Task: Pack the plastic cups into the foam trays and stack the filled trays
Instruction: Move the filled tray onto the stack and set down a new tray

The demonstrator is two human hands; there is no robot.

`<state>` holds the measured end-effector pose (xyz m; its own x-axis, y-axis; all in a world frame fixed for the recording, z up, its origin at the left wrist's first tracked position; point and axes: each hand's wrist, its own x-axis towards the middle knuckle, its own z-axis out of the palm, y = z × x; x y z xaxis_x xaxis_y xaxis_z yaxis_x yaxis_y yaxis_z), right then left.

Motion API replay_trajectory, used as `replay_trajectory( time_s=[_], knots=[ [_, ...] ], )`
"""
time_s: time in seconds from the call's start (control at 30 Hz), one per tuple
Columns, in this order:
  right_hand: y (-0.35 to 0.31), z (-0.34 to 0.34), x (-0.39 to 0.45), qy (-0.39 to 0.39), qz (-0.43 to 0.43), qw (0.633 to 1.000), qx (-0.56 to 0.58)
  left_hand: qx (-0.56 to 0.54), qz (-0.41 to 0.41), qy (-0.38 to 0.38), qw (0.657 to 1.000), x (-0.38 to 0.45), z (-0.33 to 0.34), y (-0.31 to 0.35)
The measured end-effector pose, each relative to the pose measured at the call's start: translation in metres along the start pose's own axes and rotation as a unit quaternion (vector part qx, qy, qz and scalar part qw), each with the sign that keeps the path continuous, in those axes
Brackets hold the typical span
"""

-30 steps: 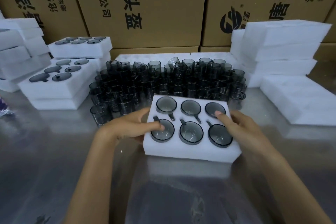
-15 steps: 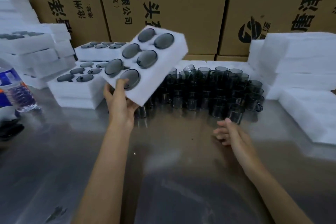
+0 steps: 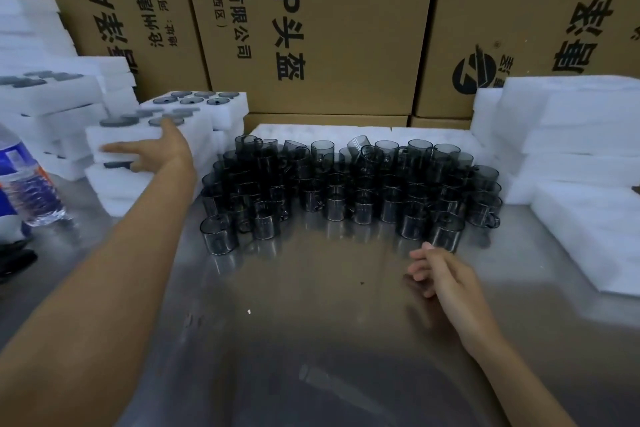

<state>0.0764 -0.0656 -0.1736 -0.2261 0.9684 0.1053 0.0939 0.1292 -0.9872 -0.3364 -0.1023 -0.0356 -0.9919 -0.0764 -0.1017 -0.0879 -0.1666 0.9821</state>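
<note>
On the left stack [image 3: 114, 184], the left hand [image 3: 156, 152] presses spread fingers against a filled foam tray [image 3: 138, 139], the right hand [image 3: 440, 274] idles loosely curled, and many smoky plastic cups [image 3: 346, 184] remain unpacked.

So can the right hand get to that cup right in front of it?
Probably yes. The right hand hangs just short of the nearest grey cup in the front row, holding nothing, with only bare metal table between them.
</note>
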Motion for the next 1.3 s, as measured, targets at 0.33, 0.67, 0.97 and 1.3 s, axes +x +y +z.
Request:
replay_trajectory(
  time_s=[0.33,0.67,0.97,1.3],
  knots=[
    [0.007,-0.002,0.004,-0.004,-0.003,1.000,-0.011,0.176,0.083,-0.025,0.981,0.005,-0.008,-0.028],
    [0.007,0.000,0.005,-0.006,-0.007,1.000,-0.030,0.230,0.107,-0.056,0.966,0.037,-0.020,-0.022],
    [0.002,0.001,0.002,0.001,-0.004,0.999,-0.046,0.276,0.200,-0.095,0.935,-0.057,-0.018,-0.055],
    [-0.015,-0.046,0.007,0.270,-0.183,0.916,-0.232,0.232,0.371,-0.418,0.796,-0.283,-0.007,-0.134]
  ],
)
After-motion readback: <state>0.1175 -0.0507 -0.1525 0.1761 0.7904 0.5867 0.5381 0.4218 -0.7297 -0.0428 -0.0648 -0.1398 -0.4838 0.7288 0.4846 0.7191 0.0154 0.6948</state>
